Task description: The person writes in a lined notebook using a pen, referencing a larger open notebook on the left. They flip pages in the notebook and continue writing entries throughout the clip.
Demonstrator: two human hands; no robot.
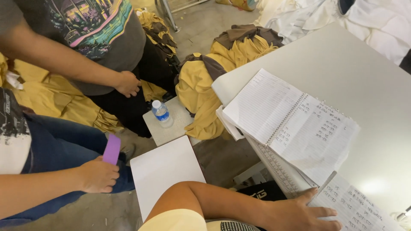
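Note:
My left hand [97, 175] is closed around a small purple card [112, 149], held upright above a blue-jeaned leg at the lower left. My right hand [299, 214] lies flat with fingers spread on a lined, handwritten page [355, 207] at the table's near edge. A thin grey strip [327, 182] lies by its thumb. Just above is an open spiral notebook [274, 107] with a loose written sheet [319, 137] on its right half, and a long ruler [278, 169] pokes out beneath it.
A white table [355, 77] fills the right. A standing person in a dark printed shirt has a hand [128, 83] at the hip. A water bottle [162, 113] stands on a small grey stool [165, 130]. A blank white board [165, 171] lies below. Yellow and brown garments [205, 85] are heaped on the floor.

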